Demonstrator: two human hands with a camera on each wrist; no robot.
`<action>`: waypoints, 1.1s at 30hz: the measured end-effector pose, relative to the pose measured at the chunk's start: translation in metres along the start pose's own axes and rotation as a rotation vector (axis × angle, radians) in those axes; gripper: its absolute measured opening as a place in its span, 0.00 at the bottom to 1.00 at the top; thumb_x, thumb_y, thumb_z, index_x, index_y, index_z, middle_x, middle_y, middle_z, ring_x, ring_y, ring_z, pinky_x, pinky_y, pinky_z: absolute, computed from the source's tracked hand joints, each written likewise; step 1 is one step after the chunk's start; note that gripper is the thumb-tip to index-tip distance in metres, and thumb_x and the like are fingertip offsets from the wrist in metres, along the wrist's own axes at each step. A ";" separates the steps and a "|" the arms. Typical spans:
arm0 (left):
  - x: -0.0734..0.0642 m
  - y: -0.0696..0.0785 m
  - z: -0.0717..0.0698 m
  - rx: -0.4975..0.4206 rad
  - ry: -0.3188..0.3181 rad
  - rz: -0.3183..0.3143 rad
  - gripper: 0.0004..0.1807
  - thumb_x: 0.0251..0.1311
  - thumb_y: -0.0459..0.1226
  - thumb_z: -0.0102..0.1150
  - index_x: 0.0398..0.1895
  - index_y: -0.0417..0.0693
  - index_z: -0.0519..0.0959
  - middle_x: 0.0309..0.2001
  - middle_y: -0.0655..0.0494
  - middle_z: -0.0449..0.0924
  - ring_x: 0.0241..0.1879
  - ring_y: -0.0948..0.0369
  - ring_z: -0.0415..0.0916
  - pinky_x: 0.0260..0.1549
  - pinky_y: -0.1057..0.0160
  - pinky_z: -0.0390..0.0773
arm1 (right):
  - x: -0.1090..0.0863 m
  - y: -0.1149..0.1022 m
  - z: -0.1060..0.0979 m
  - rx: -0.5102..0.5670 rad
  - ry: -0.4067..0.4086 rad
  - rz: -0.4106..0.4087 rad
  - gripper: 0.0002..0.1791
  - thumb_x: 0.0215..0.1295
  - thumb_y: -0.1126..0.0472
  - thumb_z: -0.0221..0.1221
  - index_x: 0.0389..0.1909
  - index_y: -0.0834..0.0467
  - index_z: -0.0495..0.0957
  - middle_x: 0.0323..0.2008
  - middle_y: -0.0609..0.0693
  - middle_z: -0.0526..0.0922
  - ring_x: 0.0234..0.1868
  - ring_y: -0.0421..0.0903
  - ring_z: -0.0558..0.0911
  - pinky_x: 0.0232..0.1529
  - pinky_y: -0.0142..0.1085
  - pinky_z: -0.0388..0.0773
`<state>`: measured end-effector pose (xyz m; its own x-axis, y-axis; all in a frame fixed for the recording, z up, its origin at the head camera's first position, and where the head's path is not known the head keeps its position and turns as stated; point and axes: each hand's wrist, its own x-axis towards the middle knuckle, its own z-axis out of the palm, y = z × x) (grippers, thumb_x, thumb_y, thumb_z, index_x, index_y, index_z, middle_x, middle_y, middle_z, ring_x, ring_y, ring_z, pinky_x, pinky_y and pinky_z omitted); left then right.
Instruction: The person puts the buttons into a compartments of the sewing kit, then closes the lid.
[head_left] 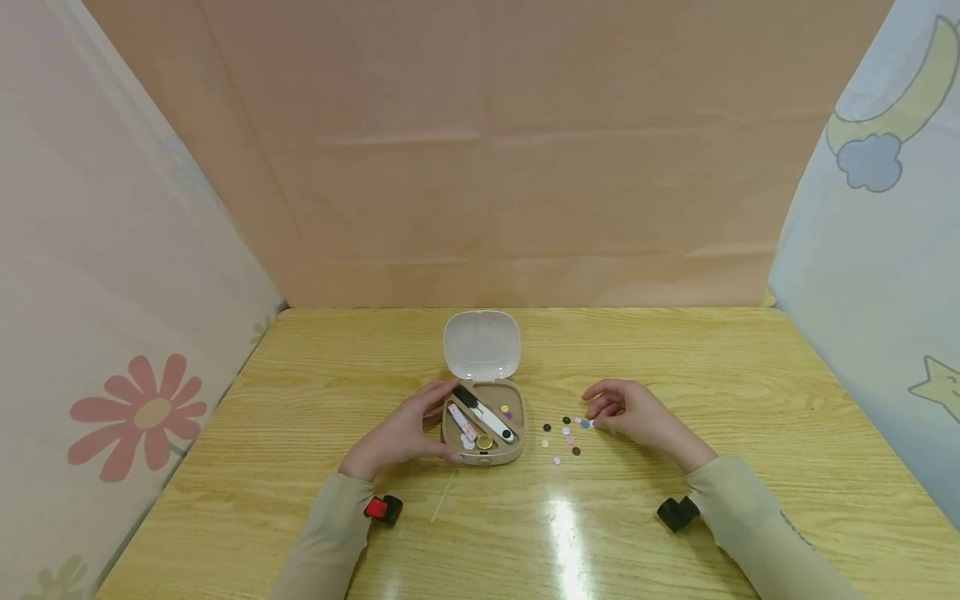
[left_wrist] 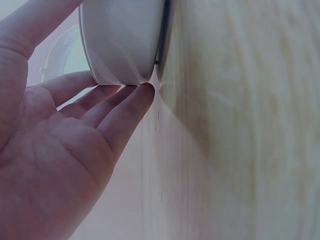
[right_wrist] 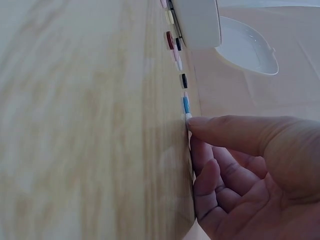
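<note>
A beige sewing box [head_left: 504,457] stands on the table with its lid [head_left: 482,345] raised at the back. My left hand [head_left: 405,431] holds its left side, thumb at the front and fingers farther back; the left wrist view shows the fingertips [left_wrist: 145,92] against the wall. Inside lie a white tool with a black end [head_left: 486,414], a pink-and-white strip [head_left: 461,422], a gold ring [head_left: 485,442] and a few buttons [head_left: 505,408]. Right of the box, my right hand [head_left: 637,412] pinches a white button [right_wrist: 188,117] at table level, thumb on it, other fingers curled.
Several loose buttons in black, pink, white, yellow and brown [head_left: 576,451] lie between the box and my right hand, with a blue button [right_wrist: 186,104] closest to the thumb. A thin pale stick [head_left: 444,496] lies in front of the box. Cloth walls [head_left: 487,167] enclose the wooden table [head_left: 337,358].
</note>
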<state>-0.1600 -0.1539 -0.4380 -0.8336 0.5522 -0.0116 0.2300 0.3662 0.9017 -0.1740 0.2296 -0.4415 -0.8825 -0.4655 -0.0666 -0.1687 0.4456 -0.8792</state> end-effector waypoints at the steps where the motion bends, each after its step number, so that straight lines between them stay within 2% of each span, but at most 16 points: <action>1: 0.000 0.000 0.000 0.000 0.000 -0.003 0.59 0.36 0.38 0.80 0.74 0.53 0.55 0.70 0.56 0.55 0.68 0.55 0.57 0.63 0.56 0.65 | 0.000 0.000 0.000 -0.001 -0.002 -0.002 0.17 0.60 0.77 0.58 0.51 0.71 0.73 0.36 0.58 0.81 0.37 0.53 0.80 0.33 0.33 0.80; 8: 0.000 0.000 0.000 0.000 0.002 0.010 0.59 0.37 0.37 0.80 0.74 0.52 0.54 0.71 0.52 0.54 0.68 0.51 0.57 0.63 0.53 0.65 | 0.000 0.001 -0.001 -0.003 -0.008 -0.006 0.16 0.60 0.77 0.58 0.50 0.71 0.74 0.36 0.58 0.81 0.37 0.53 0.80 0.33 0.32 0.80; 15: 0.000 0.001 0.000 0.004 0.003 -0.016 0.59 0.36 0.37 0.80 0.74 0.53 0.55 0.70 0.56 0.54 0.68 0.56 0.57 0.63 0.58 0.65 | 0.000 0.000 -0.001 -0.005 -0.005 -0.005 0.16 0.60 0.76 0.58 0.50 0.71 0.74 0.35 0.58 0.81 0.36 0.53 0.79 0.33 0.32 0.80; 20: 0.000 0.001 0.001 0.003 0.000 0.006 0.59 0.36 0.37 0.80 0.74 0.52 0.55 0.70 0.54 0.54 0.68 0.53 0.57 0.63 0.55 0.64 | -0.001 -0.001 0.000 -0.008 -0.007 -0.009 0.16 0.61 0.76 0.58 0.51 0.71 0.73 0.35 0.58 0.81 0.36 0.53 0.80 0.33 0.32 0.80; 25: 0.000 0.001 0.001 0.011 0.001 -0.008 0.59 0.36 0.37 0.80 0.74 0.53 0.55 0.70 0.56 0.55 0.68 0.56 0.57 0.63 0.57 0.64 | -0.002 -0.001 -0.001 0.002 -0.008 -0.011 0.17 0.61 0.76 0.58 0.51 0.71 0.73 0.35 0.58 0.80 0.36 0.53 0.80 0.33 0.32 0.80; 33: 0.000 0.001 0.001 0.009 0.004 0.017 0.57 0.38 0.36 0.79 0.74 0.51 0.55 0.70 0.52 0.55 0.68 0.51 0.56 0.64 0.52 0.63 | -0.001 0.002 0.000 -0.013 -0.011 -0.019 0.17 0.59 0.76 0.60 0.50 0.71 0.73 0.34 0.57 0.80 0.34 0.50 0.79 0.33 0.31 0.79</action>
<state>-0.1595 -0.1527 -0.4376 -0.8318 0.5551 0.0055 0.2485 0.3635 0.8978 -0.1736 0.2312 -0.4428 -0.8744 -0.4821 -0.0556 -0.1909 0.4470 -0.8739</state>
